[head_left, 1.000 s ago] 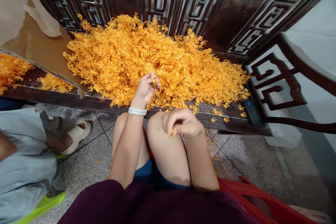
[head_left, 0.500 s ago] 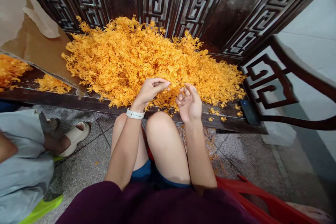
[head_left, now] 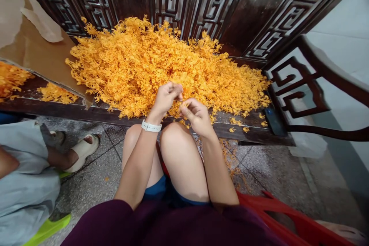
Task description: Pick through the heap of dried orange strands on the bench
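Note:
A big heap of small orange plastic pieces (head_left: pixel 138 65) lies on a dark wooden bench (head_left: pixel 109 118). Over its front edge, above my knees, my left hand (head_left: pixel 167 98) has its thumb and fingers pinched together; what is between them is too small to make out. Close beside it on the right, my right hand (head_left: pixel 196 114) pinches a small orange piece (head_left: pixel 185 104) between thumb and fingertips. The fingertips of both hands nearly meet.
A cardboard sheet (head_left: pixel 46 54) leans at the left, near smaller orange piles (head_left: pixel 57 93). A dark phone (head_left: pixel 274 121) lies at the bench's right end by a wooden armrest (head_left: pixel 325 73). Another person's leg and shoe (head_left: pixel 83 152) are at lower left.
My right hand has moved left towards my left hand, and its spread fingers have closed on a small orange piece. My left hand has shifted slightly, still pinched.

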Demonstrator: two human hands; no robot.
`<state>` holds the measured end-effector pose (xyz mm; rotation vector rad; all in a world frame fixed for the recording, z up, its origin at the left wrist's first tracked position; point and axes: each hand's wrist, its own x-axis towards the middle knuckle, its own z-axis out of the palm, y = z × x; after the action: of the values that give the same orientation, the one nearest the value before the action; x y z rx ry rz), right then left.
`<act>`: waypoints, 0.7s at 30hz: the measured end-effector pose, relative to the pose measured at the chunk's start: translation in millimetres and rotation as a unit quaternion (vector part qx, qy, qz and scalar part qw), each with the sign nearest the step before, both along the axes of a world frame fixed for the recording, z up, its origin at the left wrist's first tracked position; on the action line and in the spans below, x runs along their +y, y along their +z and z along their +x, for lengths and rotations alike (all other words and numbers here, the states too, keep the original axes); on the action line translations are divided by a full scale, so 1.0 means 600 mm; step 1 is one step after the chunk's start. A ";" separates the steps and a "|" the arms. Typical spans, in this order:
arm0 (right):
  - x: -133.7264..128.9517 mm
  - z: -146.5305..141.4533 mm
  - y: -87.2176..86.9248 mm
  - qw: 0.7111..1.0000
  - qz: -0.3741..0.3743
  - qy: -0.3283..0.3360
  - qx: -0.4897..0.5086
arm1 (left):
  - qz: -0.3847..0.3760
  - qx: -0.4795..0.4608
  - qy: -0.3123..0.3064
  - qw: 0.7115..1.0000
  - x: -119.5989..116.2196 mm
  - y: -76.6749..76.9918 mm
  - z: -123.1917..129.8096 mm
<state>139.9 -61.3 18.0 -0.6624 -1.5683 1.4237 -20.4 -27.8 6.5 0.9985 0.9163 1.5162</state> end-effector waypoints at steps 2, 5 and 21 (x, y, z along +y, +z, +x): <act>-0.017 -0.002 0.019 0.987 0.014 0.158 -0.001 | -0.040 -0.062 0.053 0.996 0.008 -0.005 -0.009; -0.034 -0.004 0.041 0.932 0.044 0.357 -0.040 | -0.069 -0.074 0.054 0.993 0.011 -0.008 -0.020; 0.029 0.030 -0.022 0.986 -0.063 -0.148 0.046 | 0.003 0.183 -0.185 0.966 -0.020 0.016 -0.003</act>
<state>157.7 -44.1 4.9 -0.8532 -1.2571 1.3158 -22.1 -39.5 16.3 1.3980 0.9144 1.0407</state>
